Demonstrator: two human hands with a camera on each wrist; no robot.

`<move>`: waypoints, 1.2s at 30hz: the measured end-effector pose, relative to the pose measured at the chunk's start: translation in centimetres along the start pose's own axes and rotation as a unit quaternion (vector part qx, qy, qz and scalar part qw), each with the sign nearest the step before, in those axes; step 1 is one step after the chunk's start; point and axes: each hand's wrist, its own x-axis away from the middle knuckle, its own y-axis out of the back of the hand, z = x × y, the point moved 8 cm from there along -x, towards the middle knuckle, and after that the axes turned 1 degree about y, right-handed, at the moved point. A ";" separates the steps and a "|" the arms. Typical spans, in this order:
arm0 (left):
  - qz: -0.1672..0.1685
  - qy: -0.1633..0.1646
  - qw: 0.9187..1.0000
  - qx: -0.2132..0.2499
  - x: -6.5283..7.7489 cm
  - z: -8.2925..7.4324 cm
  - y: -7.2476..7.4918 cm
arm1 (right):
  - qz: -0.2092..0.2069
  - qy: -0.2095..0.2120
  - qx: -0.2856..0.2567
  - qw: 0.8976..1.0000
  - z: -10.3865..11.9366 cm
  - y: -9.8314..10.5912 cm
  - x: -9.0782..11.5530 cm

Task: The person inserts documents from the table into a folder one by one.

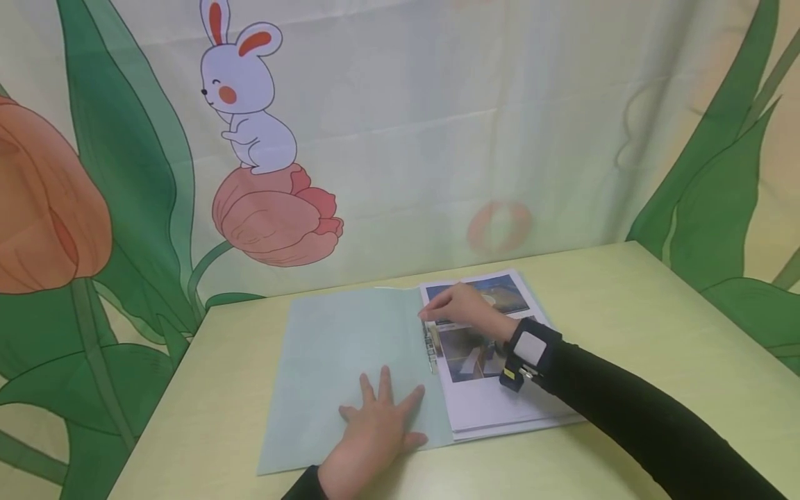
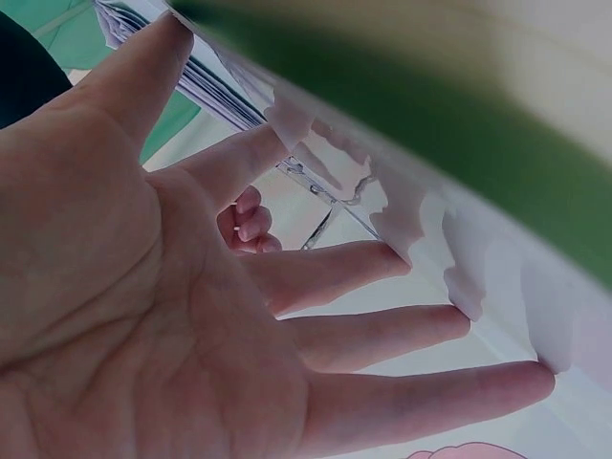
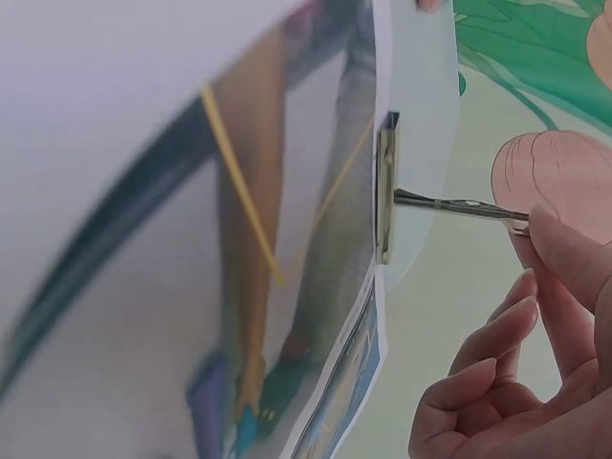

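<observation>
A light-green folder [image 1: 334,347] lies spread on the table, with printed sheets [image 1: 494,413] on its right half. My left hand [image 1: 375,430] rests on the bare left cover near the spine, its fingers spread and straight; the left wrist view shows its fingertips [image 2: 545,381] touching the surface. At the spine sits a metal clip [image 1: 430,347]. My right hand [image 1: 465,305] is over the sheets' upper left edge. In the right wrist view its thumb and index finger pinch the end of the clip's metal lever [image 3: 464,205], which stands out from the clip's base [image 3: 384,201].
The pale yellow table [image 1: 625,333] extends on both sides of the folder. Behind it hangs a curtain [image 1: 425,139] printed with a rabbit, tulips and leaves. A small device [image 1: 530,349] is strapped on the right wrist over a black sleeve [image 1: 631,403].
</observation>
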 end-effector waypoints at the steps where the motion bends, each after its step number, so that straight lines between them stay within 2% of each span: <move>1: 0.000 0.000 1.000 -0.001 0.0 0.0 0.0 | -0.002 0.006 0.003 1.000 0.1 0.0 0.2; 12: -0.001 -0.006 1.000 0.000 0.1 0.0 0.0 | -0.008 0.064 0.032 0.997 0.6 0.0 1.5; 19: -0.009 -0.007 1.000 -0.003 0.2 -0.1 0.1 | -0.014 0.113 0.044 0.993 2.2 -0.1 2.8; 22: -0.010 -0.005 1.000 -0.007 0.2 -0.1 0.1 | -0.019 0.131 0.062 0.989 2.6 -0.2 3.2; 29: -0.007 -0.005 1.000 -0.010 0.1 -0.1 -0.2 | -0.020 0.137 0.111 0.984 2.8 -0.6 3.4; 36: 0.006 -0.003 1.000 -0.010 0.0 -0.1 -0.2 | -0.010 0.165 0.161 0.973 3.3 -1.1 3.4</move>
